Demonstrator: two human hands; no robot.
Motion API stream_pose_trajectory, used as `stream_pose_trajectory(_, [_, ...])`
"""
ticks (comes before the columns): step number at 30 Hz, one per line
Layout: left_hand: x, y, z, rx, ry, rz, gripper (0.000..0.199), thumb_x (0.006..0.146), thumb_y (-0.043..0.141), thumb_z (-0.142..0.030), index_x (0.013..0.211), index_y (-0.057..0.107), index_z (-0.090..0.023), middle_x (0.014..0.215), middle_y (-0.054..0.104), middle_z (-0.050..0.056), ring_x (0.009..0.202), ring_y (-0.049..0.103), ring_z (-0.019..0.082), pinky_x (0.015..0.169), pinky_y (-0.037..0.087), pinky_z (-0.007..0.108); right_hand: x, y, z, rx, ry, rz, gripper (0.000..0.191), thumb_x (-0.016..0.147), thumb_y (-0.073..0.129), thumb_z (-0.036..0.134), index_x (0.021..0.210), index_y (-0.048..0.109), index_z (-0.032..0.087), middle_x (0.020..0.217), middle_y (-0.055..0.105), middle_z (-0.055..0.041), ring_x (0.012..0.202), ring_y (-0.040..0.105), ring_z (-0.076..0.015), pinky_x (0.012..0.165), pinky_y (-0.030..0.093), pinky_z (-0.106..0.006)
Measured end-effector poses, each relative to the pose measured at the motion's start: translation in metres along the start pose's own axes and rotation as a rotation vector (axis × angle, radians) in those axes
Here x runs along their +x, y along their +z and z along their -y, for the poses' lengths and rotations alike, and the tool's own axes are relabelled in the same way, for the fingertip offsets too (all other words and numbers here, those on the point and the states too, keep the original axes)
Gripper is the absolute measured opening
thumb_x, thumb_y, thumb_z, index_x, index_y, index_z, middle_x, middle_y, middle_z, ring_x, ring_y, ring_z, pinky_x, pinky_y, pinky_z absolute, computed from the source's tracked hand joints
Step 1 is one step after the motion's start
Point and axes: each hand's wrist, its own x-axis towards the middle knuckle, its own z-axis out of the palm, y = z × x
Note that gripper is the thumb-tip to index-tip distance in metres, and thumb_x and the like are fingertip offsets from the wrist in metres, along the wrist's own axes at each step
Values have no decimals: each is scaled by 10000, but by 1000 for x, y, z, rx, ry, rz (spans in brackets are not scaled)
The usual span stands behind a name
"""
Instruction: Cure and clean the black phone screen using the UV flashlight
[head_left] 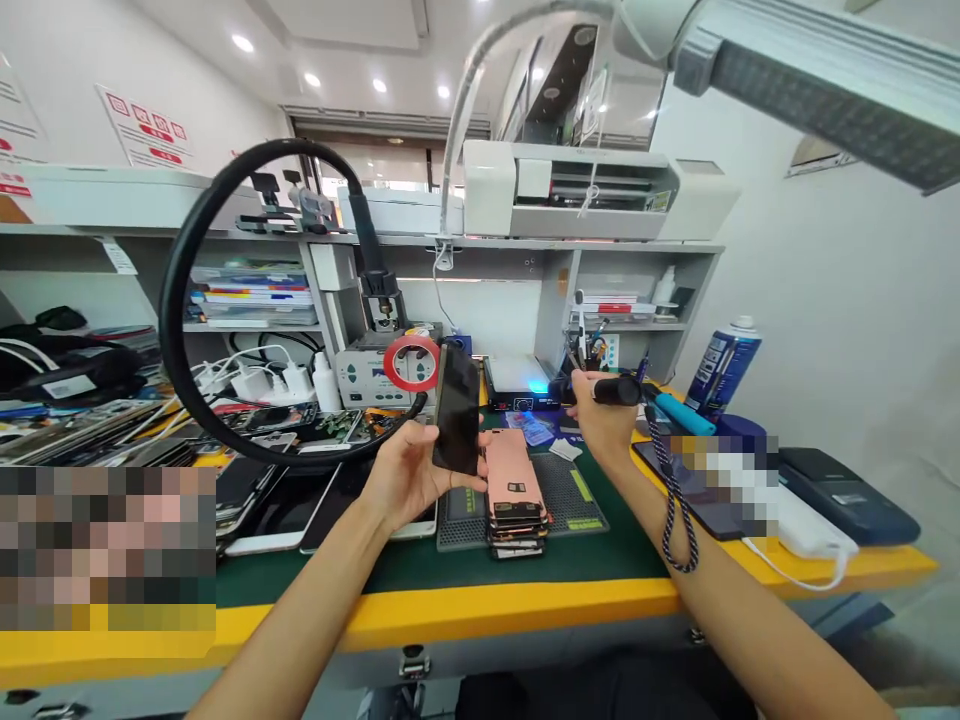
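My left hand (420, 468) is closed around a dark phone screen (457, 405), held upright and slightly tilted above the bench. In my right hand (604, 420) is a black flashlight (607, 390), lying level in the grip and pointing left, with a braided wrist strap (675, 500) dangling beside my forearm. A bluish glow shows near its front end. Between my hands, below the screen, a stack of pinkish phone screens or panels (514, 475) rests on a grey perforated mat (570, 495).
Behind stands a flat box-like device (517, 378) with a lit front. A grey station (367, 375) carries a thick black hose (169, 290) looping at left. Several tablets (255, 485) crowd the left side. A blue spray can (724, 365) and power bank (844, 490) sit at right.
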Motion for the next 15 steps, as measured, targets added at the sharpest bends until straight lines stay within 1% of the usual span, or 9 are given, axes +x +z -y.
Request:
stream_pose_trajectory(3, [-3, 3, -1, 44, 1, 57, 505, 823, 553, -304, 1270, 616, -76, 1175, 688, 201, 923, 687, 328, 838, 547, 510, -4, -4, 1, -30, -3, 21, 436, 803, 677, 592, 945, 696, 179, 724, 701, -35, 541, 668, -213, 557, 526, -309])
stream_pose_trajectory(5, [-6, 5, -2, 45, 3, 126, 529, 828, 568, -344, 1288, 612, -86, 1191, 680, 203, 926, 685, 334, 853, 533, 515, -5, -6, 1, -39, 2, 19, 439, 810, 668, 597, 951, 699, 182, 735, 704, -34, 546, 668, -209, 595, 532, -317])
stream_pose_trajectory(8, [-9, 5, -3, 38, 26, 222, 557, 830, 586, -447, 1277, 623, -116, 1181, 680, 203, 868, 686, 310, 777, 542, 454, -5, -7, 1, -43, 26, 7, 445, 807, 669, 598, 951, 704, 178, 743, 709, -41, 546, 668, -210, 631, 536, -331])
stream_pose_trajectory(10, [-12, 4, -1, 38, 45, 260, 578, 823, 601, -513, 1273, 626, -152, 1169, 687, 193, 829, 686, 290, 719, 546, 413, -3, -8, 1, -40, 51, -1, 442, 802, 673, 593, 946, 706, 175, 730, 707, -44, 539, 667, -214, 631, 535, -336])
stream_pose_trajectory(12, [-13, 2, 0, 36, 57, 269, 607, 808, 614, -571, 1265, 625, -171, 1147, 695, 182, 795, 686, 271, 677, 547, 384, -1, -8, -1, -35, 74, -9, 435, 800, 675, 582, 937, 707, 170, 702, 700, -48, 534, 666, -223, 616, 531, -339])
stream_pose_trajectory(15, [-14, 0, 1, 54, 49, 247, 646, 781, 620, -614, 1238, 617, -156, 1121, 692, 170, 775, 683, 257, 651, 549, 366, 2, -8, -4, -37, 94, -26, 414, 799, 677, 568, 915, 708, 172, 657, 687, -48, 532, 666, -238, 616, 532, -353])
